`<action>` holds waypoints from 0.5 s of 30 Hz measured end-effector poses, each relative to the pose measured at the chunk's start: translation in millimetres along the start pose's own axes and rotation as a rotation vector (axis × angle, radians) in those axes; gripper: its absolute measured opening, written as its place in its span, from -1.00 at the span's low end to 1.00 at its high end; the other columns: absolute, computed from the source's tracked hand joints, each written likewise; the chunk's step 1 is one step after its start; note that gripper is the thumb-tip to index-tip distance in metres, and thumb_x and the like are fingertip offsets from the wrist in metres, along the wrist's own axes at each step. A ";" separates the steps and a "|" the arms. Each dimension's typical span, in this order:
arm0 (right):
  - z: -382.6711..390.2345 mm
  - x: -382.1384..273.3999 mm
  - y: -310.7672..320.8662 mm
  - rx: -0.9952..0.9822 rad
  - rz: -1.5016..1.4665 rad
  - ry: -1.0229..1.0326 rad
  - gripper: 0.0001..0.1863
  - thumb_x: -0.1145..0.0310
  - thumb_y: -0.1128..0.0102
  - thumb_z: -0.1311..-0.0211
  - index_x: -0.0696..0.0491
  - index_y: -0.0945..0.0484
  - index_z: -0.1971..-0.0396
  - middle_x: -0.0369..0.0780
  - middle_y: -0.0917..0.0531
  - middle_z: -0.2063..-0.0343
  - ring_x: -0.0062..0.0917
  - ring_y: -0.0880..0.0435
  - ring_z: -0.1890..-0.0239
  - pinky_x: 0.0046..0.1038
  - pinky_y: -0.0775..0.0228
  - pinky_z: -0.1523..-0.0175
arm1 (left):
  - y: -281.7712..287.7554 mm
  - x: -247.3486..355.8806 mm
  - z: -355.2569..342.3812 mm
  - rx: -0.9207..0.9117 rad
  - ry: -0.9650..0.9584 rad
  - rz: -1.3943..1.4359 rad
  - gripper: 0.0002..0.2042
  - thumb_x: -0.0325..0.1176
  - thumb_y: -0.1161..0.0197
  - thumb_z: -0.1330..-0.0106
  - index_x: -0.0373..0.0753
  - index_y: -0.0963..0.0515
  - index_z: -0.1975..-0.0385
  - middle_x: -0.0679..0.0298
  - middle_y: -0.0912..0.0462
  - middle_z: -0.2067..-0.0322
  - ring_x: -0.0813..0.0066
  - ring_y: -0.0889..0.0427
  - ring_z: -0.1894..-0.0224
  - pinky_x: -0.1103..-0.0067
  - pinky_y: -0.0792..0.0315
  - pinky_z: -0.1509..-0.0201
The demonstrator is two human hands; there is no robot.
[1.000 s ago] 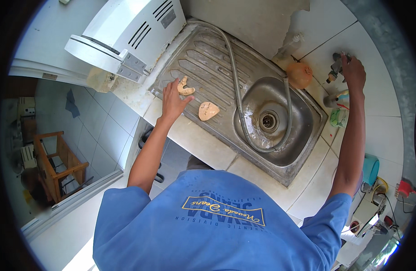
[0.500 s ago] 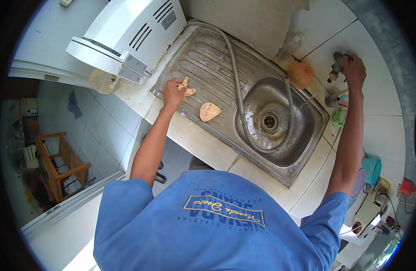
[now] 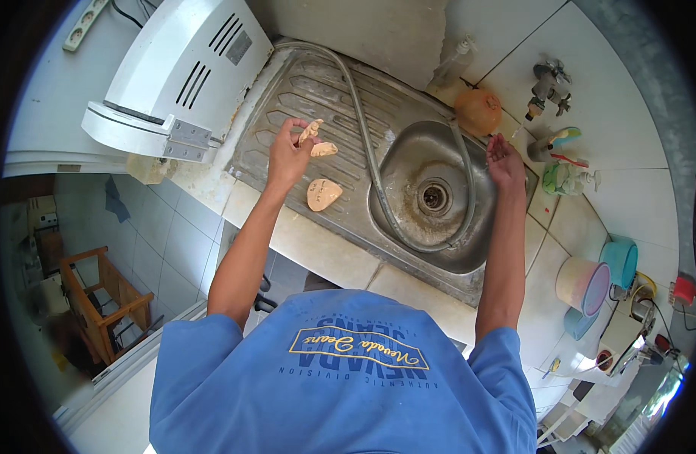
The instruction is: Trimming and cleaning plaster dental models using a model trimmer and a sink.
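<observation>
My left hand (image 3: 289, 155) is closed on a peach-coloured dental cast (image 3: 323, 149), held above the ridged drainboard. Two toothed parts of it show beyond my fingers; whether they are one piece I cannot tell. A second peach cast (image 3: 324, 194), with a rounded flat face and handwriting on it, rests on the drainboard nearer to me. My right hand (image 3: 505, 159) is empty, palm up with fingers slightly curled, at the sink's right rim just below the wall tap (image 3: 541, 94). A thin streak that looks like water drops from the spout towards it.
A grey hose (image 3: 361, 113) loops over the drainboard into the steel sink (image 3: 484, 250). An orange round object (image 3: 478, 111) sits behind the basin. At the left stands a white machine (image 3: 181, 76). A cup with brushes (image 3: 541, 147), a green bottle (image 3: 560, 180) and plastic tubs (image 3: 579, 284) line the right side.
My right hand has let go of the tap and moved down and left to below the spout, palm turned up. My left hand has lifted slightly and shifted right with the dental cast.
</observation>
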State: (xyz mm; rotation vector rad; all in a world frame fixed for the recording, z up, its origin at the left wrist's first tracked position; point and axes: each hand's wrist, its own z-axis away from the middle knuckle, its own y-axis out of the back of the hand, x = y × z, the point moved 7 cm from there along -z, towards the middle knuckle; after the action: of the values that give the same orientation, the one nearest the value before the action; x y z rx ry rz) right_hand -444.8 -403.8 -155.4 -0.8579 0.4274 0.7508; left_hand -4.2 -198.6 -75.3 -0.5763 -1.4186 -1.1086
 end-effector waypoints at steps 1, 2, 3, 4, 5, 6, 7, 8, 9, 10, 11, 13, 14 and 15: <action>-11.6 14.3 5.5 0.011 -0.189 -0.155 -0.74 0.49 0.11 -0.41 0.31 -0.43 0.04 -0.11 -0.57 0.12 -0.41 -0.55 0.02 -0.47 -0.52 -0.10 | -21.7 10.7 -4.2 -0.031 -0.007 0.010 -0.75 -0.53 -0.15 -0.25 -0.30 -0.46 0.06 0.16 -0.68 0.34 0.42 -0.67 0.32 0.59 -0.49 0.20; -16.7 17.6 2.3 -0.025 -0.163 -0.114 -0.74 0.50 0.12 -0.41 0.33 -0.43 0.04 -0.10 -0.57 0.11 -0.40 -0.57 0.04 -0.51 -0.54 -0.08 | -49.3 14.3 -7.2 -0.149 0.076 0.158 -0.73 -0.51 -0.15 -0.27 -0.28 -0.44 0.03 0.18 -0.67 0.31 0.48 -0.66 0.32 0.60 -0.50 0.20; -19.0 19.3 -5.0 -0.063 -0.136 -0.074 -0.74 0.52 0.12 -0.41 0.35 -0.43 0.04 -0.08 -0.56 0.11 -0.39 -0.58 0.06 -0.55 -0.56 -0.07 | -79.4 18.3 -9.1 -0.267 0.160 0.302 -0.70 -0.49 -0.15 -0.28 -0.26 -0.42 -0.01 0.21 -0.65 0.28 0.54 -0.65 0.32 0.60 -0.52 0.20; -18.3 22.5 -13.8 -0.070 -0.168 -0.124 -0.73 0.50 0.08 -0.41 0.34 -0.44 0.03 -0.10 -0.58 0.14 -0.43 -0.61 0.12 -0.60 -0.57 0.03 | -103.4 25.5 -12.8 -0.287 0.154 0.306 -0.70 -0.49 -0.15 -0.28 -0.26 -0.42 -0.01 0.21 -0.65 0.28 0.54 -0.65 0.32 0.60 -0.52 0.20; -19.6 18.8 -17.2 -0.079 -0.202 -0.170 -0.72 0.48 0.04 -0.40 0.33 -0.45 0.01 -0.12 -0.60 0.17 -0.46 -0.63 0.19 -0.66 -0.58 0.12 | -134.8 29.0 -13.5 -0.374 0.255 0.421 -0.69 -0.48 -0.15 -0.29 -0.25 -0.42 -0.04 0.21 -0.64 0.24 0.53 -0.64 0.29 0.59 -0.53 0.15; -28.0 5.7 -10.6 -0.071 -0.211 -0.148 -0.72 0.48 0.04 -0.40 0.33 -0.45 0.01 -0.12 -0.60 0.17 -0.46 -0.63 0.19 -0.66 -0.58 0.12 | -168.1 34.9 -12.8 -0.464 0.359 0.533 -0.67 -0.47 -0.15 -0.29 -0.24 -0.41 -0.06 0.21 -0.62 0.20 0.53 -0.64 0.26 0.58 -0.55 0.11; -34.1 -4.7 -17.5 -0.431 -0.152 -0.212 -0.72 0.44 0.02 -0.40 0.32 -0.48 0.04 -0.16 -0.62 0.26 -0.51 -0.64 0.27 -0.66 -0.54 0.22 | -207.7 39.7 -14.6 -0.543 0.405 0.585 -0.68 -0.45 -0.12 -0.31 -0.23 -0.40 -0.07 0.22 -0.60 0.17 0.50 -0.63 0.23 0.53 -0.56 0.06; -15.1 -7.1 -40.0 -0.803 -0.077 -0.293 -0.71 0.40 0.01 -0.40 0.31 -0.52 0.08 -0.19 -0.64 0.34 -0.55 -0.64 0.36 -0.66 -0.51 0.31 | -236.9 44.1 -15.8 -0.597 0.453 0.636 -0.68 -0.43 -0.10 -0.33 -0.23 -0.39 -0.08 0.22 -0.58 0.14 0.47 -0.62 0.21 0.48 -0.57 0.01; -13.0 -9.1 -42.6 -0.797 -0.080 -0.280 -0.71 0.40 0.01 -0.40 0.31 -0.52 0.08 -0.19 -0.64 0.34 -0.55 -0.64 0.36 -0.66 -0.51 0.31 | -262.4 49.7 -19.2 -0.611 0.452 0.633 -0.68 -0.43 -0.10 -0.33 -0.23 -0.39 -0.08 0.22 -0.58 0.14 0.47 -0.62 0.21 0.48 -0.57 0.01; 0.6 -9.5 -58.3 -0.471 0.372 0.029 -0.70 0.35 0.01 -0.41 0.28 -0.56 0.14 -0.23 -0.64 0.41 -0.59 -0.61 0.41 -0.65 -0.46 0.33 | -284.6 51.7 -21.4 -0.647 0.484 0.680 -0.70 -0.39 -0.06 -0.36 -0.22 -0.39 -0.07 0.25 -0.57 0.15 0.45 -0.62 0.20 0.45 -0.56 0.02; 18.0 -32.0 -57.2 -0.097 0.802 0.349 -0.68 0.30 0.02 -0.41 0.25 -0.61 0.20 -0.26 -0.64 0.48 -0.64 -0.59 0.45 -0.64 -0.42 0.35 | -307.7 58.6 -21.1 -0.705 0.514 0.729 -0.72 -0.35 -0.02 -0.39 -0.21 -0.39 -0.07 0.27 -0.57 0.16 0.43 -0.62 0.19 0.42 -0.56 0.02; 19.2 -41.3 -45.3 -0.144 0.810 0.460 -0.66 0.27 0.04 -0.41 0.23 -0.62 0.22 -0.25 -0.65 0.47 -0.64 -0.59 0.44 -0.61 -0.44 0.32 | -342.1 80.1 -23.6 -0.831 0.501 0.732 -0.73 -0.32 0.02 -0.42 -0.19 -0.39 -0.06 0.28 -0.56 0.18 0.43 -0.62 0.21 0.41 -0.55 0.03; 19.9 -46.8 -44.3 -0.220 0.824 0.556 -0.64 0.25 0.06 -0.42 0.22 -0.63 0.25 -0.23 -0.66 0.46 -0.65 -0.59 0.43 -0.58 -0.45 0.28 | -355.9 89.7 -21.4 -0.924 0.488 0.739 -0.74 -0.28 0.06 -0.45 -0.18 -0.39 -0.05 0.29 -0.56 0.20 0.43 -0.61 0.23 0.41 -0.55 0.04; 11.5 -50.2 -28.2 -0.167 0.829 0.414 -0.69 0.29 0.03 -0.41 0.18 -0.63 0.15 -0.23 -0.68 0.41 -0.66 -0.61 0.36 -0.58 -0.45 0.22 | -368.3 93.1 -20.0 -0.934 0.490 0.736 -0.74 -0.28 0.06 -0.45 -0.18 -0.39 -0.05 0.29 -0.56 0.20 0.43 -0.61 0.23 0.41 -0.55 0.04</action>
State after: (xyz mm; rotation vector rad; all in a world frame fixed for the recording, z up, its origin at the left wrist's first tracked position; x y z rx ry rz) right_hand -457.0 -427.6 -103.2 -0.9967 1.1405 1.3862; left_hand -328.4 -396.7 -96.2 -1.2495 -0.1379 -1.1317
